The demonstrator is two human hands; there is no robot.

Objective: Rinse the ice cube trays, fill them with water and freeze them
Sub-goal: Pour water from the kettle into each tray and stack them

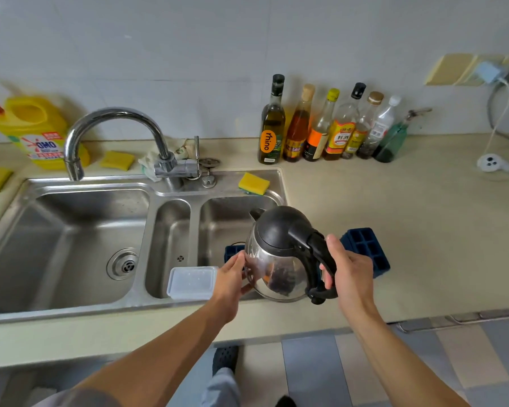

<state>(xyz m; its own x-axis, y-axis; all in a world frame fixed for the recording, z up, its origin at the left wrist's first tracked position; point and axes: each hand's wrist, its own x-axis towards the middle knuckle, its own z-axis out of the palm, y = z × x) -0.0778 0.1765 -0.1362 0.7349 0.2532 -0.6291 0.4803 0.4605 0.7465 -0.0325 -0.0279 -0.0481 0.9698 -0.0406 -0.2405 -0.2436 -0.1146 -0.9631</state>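
1. Grey and pale checked floor tiles (312, 371) run under the edge of the beige stone worktop (394, 207), with a dark perforated shoe (225, 358) on them.
2. The right hand (350, 274) curls round the black handle of a steel kettle with a black lid (279, 259). The left hand (232, 277) lays fairly straight fingers against its side.
3. One dark blue ice cube tray (368, 251) lies on the worktop just right of the kettle. A second dark blue tray (232, 252) sits in the right basin, mostly hidden.
4. A clear lidded plastic box (192, 282) rests over the small middle basin of the stainless three-basin sink (71, 183).
5. A curved chrome tap (115, 116) arches leftward. A yellow sponge (254, 183) lies on the sink rim.
6. Seven bottles (329, 127) and a yellow detergent jug (33, 127) line the white tiled wall (218, 39).
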